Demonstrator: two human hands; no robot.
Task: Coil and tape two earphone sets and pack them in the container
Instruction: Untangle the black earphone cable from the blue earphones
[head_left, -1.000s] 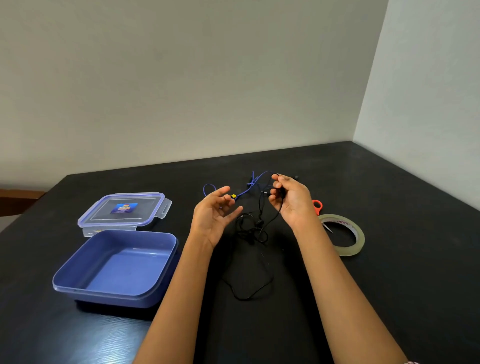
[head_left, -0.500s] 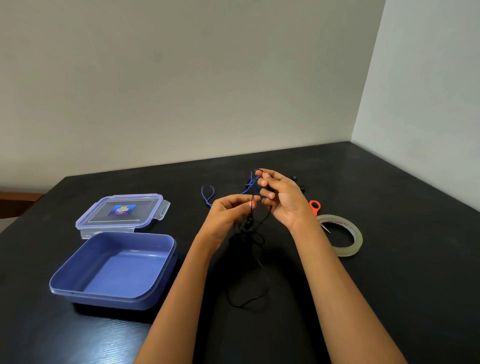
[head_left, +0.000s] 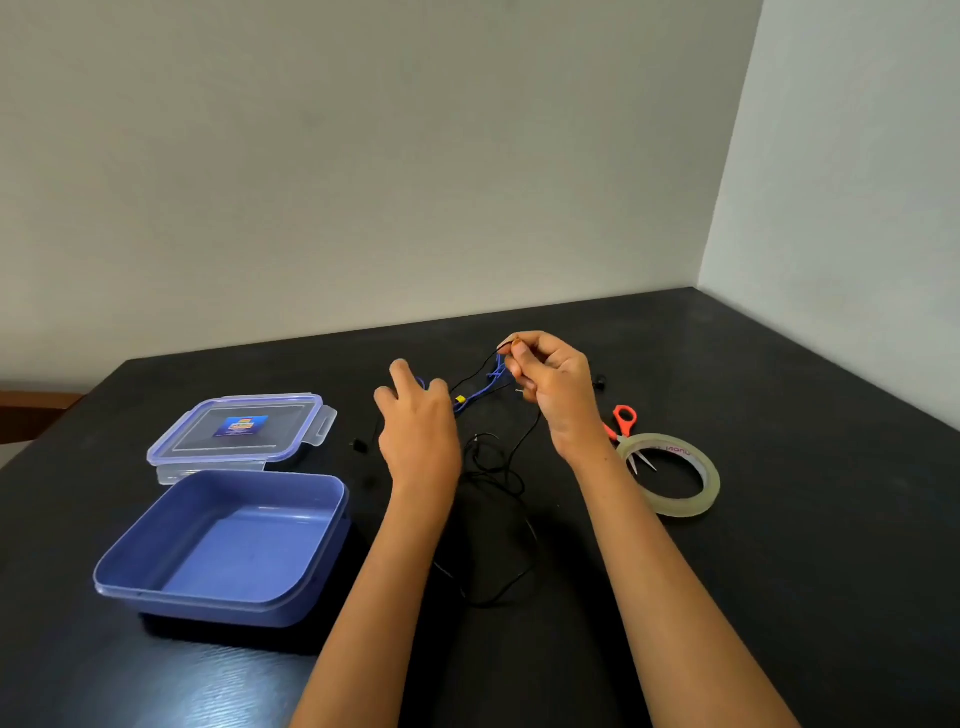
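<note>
A black earphone cable (head_left: 511, 457) lies in loose loops on the black table, one strand rising to my right hand (head_left: 553, 389), which pinches it above the table. A blue earphone cable (head_left: 483, 392) with a yellow tag lies tangled under and between my hands. My left hand (head_left: 418, 431) hovers palm down over the cables with fingers spread, holding nothing. The open blue container (head_left: 223, 551) sits at the left. A roll of clear tape (head_left: 675, 475) lies right of my right wrist.
The container's clear lid (head_left: 239, 428) lies flat behind the container. Orange-handled scissors (head_left: 623, 423) lie beside the tape, blades reaching inside the roll. A small black earbud (head_left: 358, 446) rests near the lid. Walls meet at the table's far right corner.
My left hand has let go of the cable, turned palm down and moved left. My right hand has lifted a strand of black cable slightly higher.
</note>
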